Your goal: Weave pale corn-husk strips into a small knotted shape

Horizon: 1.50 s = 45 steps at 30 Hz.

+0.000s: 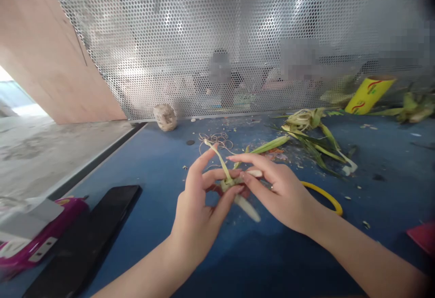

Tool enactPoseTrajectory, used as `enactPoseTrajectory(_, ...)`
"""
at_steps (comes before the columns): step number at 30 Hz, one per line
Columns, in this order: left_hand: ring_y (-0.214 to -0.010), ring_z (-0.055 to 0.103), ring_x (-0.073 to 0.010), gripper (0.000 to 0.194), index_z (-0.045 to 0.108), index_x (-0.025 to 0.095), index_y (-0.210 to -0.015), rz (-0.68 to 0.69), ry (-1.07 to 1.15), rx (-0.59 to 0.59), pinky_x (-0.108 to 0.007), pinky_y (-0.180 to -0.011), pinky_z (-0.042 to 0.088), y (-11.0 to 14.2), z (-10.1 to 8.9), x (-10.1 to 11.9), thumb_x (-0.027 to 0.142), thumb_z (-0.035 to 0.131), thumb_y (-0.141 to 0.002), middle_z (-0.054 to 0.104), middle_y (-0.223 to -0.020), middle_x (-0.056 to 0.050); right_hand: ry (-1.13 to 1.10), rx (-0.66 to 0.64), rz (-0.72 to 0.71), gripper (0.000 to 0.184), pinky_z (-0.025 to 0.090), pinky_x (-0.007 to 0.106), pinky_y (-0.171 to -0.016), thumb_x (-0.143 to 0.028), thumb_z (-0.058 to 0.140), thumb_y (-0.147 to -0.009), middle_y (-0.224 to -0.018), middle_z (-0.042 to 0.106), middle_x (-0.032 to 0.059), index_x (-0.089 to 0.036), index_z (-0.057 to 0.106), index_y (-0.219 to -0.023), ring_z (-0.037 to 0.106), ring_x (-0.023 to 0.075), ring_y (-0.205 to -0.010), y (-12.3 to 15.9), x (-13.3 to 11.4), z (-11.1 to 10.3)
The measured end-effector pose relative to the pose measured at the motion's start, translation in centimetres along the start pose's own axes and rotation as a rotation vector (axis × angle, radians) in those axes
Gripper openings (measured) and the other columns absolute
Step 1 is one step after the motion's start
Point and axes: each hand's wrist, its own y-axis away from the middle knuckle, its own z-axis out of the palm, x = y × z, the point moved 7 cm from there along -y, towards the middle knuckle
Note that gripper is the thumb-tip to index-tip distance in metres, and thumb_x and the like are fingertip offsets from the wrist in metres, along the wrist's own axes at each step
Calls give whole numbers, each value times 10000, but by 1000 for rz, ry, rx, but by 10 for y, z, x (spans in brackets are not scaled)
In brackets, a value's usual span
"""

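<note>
Both my hands meet over a blue table (163, 162), working a small knot of pale green leaf strips (231, 183). My left hand (200, 207) pinches the knot from the left, fingers curled round it. My right hand (275, 189) grips it from the right with thumb and lower fingers, its index finger stretched out towards the left. One thin strip (217, 155) sticks up and left from the knot, and a whitish strip end (248, 208) hangs down below it.
A black phone (91, 234) and a magenta tool (37, 239) lie at the left. A yellow ring (326, 196) lies behind my right hand. Leaf scraps (312, 135), rubber bands (217, 140), a yellow roll (369, 94) and a woven ball (165, 117) sit by the perforated metal screen (238, 40).
</note>
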Motion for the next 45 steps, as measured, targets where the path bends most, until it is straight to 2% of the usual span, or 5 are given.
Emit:
enactPoseTrajectory(9, -797, 642, -127, 628, 331, 231, -1264, -214, 274, -35, -224, -713, 534, -6, 7, -2, 165, 668, -739, 639, -813, 17, 46, 113, -144, 157, 486, 217, -610, -170, 490, -866, -789, 661, 0, -231, 492, -1010, 643, 149, -781, 0, -10, -8)
enactPoseTrajectory(27, -560, 582, -65, 531, 444, 209, -1150, -368, 461, 12, -152, -513, 463, -9, 3, -11, 177, 718, -696, 636, -688, 49, -428, 131, 92, 134, 416, 245, -547, -248, 522, -870, -571, 562, -36, -212, 479, -992, 526, 118, -555, -9, 9, -18)
enactPoseTrajectory(33, -641, 638, -92, 652, 415, 175, -1197, -376, 474, 97, -178, -613, 529, -12, -4, -11, 113, 749, -640, 672, -697, 38, -428, -182, 244, 340, 464, 265, -672, -388, 616, -804, -915, 588, 44, -191, 438, -1015, 559, 137, -778, -2, 19, 20)
enactPoseTrajectory(38, -709, 673, -135, 757, 387, 183, -1258, -377, 518, 38, -217, -640, 559, -12, -1, -12, 77, 759, -608, 712, -802, 2, -449, -351, 286, 197, 451, 243, -595, -336, 514, -880, -708, 593, 1, -177, 511, -995, 568, 120, -645, 3, 15, 40)
enactPoseTrajectory(45, -698, 683, -152, 810, 373, 187, -1320, -353, 463, 79, -244, -638, 559, -14, -5, -9, 115, 762, -614, 730, -808, -19, -448, -345, 258, 242, 439, 220, -524, -326, 476, -898, -539, 589, -13, -158, 561, -747, 564, 101, -511, -3, 16, 28)
